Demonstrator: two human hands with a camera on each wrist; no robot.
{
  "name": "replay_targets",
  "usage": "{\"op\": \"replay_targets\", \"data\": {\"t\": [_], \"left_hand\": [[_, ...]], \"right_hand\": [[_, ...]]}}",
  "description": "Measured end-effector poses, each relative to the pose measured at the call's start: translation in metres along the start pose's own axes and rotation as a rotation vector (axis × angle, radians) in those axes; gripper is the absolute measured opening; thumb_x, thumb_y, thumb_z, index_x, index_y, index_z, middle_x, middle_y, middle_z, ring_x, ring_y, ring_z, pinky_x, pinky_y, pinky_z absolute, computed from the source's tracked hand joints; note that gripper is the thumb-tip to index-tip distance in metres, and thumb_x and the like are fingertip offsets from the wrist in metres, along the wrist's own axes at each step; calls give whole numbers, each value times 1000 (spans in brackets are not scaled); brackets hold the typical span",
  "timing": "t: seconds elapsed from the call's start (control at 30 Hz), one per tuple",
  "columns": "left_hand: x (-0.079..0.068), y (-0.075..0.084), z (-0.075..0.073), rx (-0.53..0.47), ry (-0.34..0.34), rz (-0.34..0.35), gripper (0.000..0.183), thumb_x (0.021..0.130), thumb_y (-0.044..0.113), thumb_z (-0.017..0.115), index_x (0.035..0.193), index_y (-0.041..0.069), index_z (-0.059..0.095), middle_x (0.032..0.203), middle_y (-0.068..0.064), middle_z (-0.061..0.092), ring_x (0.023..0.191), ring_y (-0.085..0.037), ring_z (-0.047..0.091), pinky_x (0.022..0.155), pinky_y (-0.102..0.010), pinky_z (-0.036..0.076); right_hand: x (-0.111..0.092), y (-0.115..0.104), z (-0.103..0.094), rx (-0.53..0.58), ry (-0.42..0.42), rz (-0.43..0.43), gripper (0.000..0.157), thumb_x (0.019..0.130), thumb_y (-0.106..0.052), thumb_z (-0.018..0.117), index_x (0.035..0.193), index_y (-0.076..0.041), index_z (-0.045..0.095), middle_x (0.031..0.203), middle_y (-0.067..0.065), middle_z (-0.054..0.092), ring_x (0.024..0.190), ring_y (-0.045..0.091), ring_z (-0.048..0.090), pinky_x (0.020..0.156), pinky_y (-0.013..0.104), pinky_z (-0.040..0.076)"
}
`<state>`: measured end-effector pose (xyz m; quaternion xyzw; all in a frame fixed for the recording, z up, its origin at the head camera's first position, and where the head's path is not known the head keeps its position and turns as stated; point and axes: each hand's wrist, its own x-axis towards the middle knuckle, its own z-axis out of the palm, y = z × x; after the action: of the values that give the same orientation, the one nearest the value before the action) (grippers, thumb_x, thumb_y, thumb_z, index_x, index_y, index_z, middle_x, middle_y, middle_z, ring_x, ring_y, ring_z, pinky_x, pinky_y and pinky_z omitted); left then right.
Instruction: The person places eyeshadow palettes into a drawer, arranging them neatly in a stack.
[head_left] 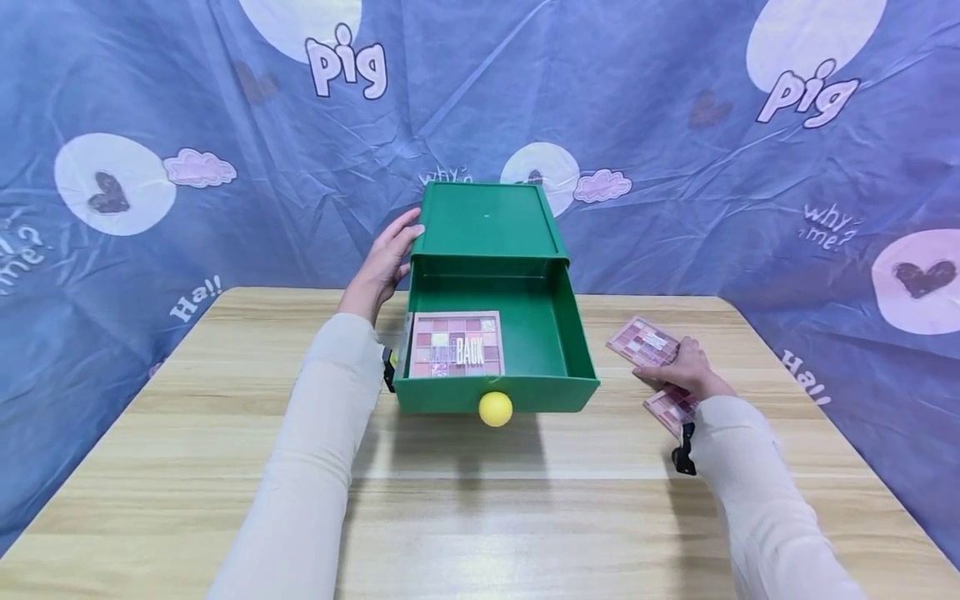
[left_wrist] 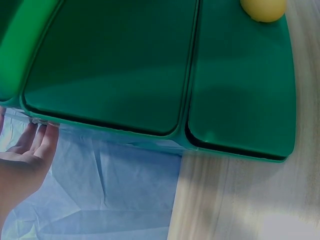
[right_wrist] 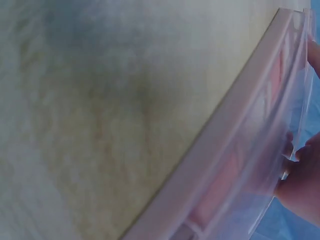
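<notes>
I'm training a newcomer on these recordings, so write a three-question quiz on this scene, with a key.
1. What sits in the open drawer?
A) a spoon
B) a palette lettered "BACK"
C) a cup
2. True or false: the left hand touches the side of the green cabinet.
3. Fill in: the ____ hand touches a loose palette on the table.

Key:
1. B
2. True
3. right, as in the right hand

green drawer [head_left: 536, 337]: open | pink palette [head_left: 442, 342]: inside, left | two palettes [head_left: 637, 340]: right of drawer
</notes>
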<state>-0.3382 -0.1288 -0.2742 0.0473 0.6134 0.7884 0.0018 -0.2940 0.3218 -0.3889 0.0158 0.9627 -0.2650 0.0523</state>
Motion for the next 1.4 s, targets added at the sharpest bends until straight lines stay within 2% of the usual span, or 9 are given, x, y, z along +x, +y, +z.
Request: {"op": "replay_targets", "data": {"t": [0.1,0.13,0.27,0.37,0.6,0.83,0.93,1.1,1.4], "left_hand": [[0,0,1,-5,-1,-3,48,82,23,55,129,22,42,121,-8,46,107,-18,45,88,-38,31],[0,0,1,-4,-3,-3,48,82,23,55,129,22,42,121,-9,46,107,-18,45,87,-37,31],[0,0,1,-9,-6,0,48,83,22,54,129,22,41,121,-9,45,106,-19,45,86,-37,32],[0,0,1,-16,-5,2,48,83,22,54,129,21,42,122,-9,45,107,-20,44,86,-38,32],[0,-1,1,-12,3,-1,47,82,22,55,128,22,43,121,-8,46,107,-19,44,89,-39,29],[-1,0,1,-13,0,1,48,82,22,55,129,22,42,121,-9,45,107,-19,44,89,-39,28],[-2,1,1,-14,-4,5,48,83,22,54,129,21,42,122,-9,45,107,-19,45,88,-38,31],[-2,1,1,-19,-5,6,48,83,22,53,130,21,41,122,-9,45,106,-20,45,87,-37,32],[-2,0,1,-20,-1,9,48,83,22,54,129,21,41,121,-8,45,106,-20,44,87,-38,31]], "right_hand": [[0,1,0,24,-15,7,111,68,-40,68,123,25,-3,119,45,13,106,51,22,90,54,20],[0,2,0,40,-11,6,109,69,-39,68,123,25,-2,118,45,14,105,51,24,90,53,22],[0,5,3,142,24,-8,96,70,-30,70,120,23,8,106,38,28,93,42,36,83,48,32],[0,6,4,192,49,-7,87,70,-26,69,116,22,13,99,30,32,86,36,39,77,43,36],[-1,5,3,159,43,36,100,71,-29,68,122,24,1,107,37,28,91,40,37,83,48,31],[-2,-1,1,119,23,88,101,70,-38,67,122,23,6,106,35,31,89,37,38,80,46,34],[-2,-3,-2,104,5,111,102,70,-45,66,122,23,10,104,33,33,87,36,40,74,43,38],[-5,-7,-8,90,-20,137,109,68,-54,63,124,22,9,106,33,34,86,36,41,68,39,40],[-9,-14,-18,101,-58,143,114,69,-56,60,127,20,-3,121,42,19,100,43,34,84,48,32]]}}
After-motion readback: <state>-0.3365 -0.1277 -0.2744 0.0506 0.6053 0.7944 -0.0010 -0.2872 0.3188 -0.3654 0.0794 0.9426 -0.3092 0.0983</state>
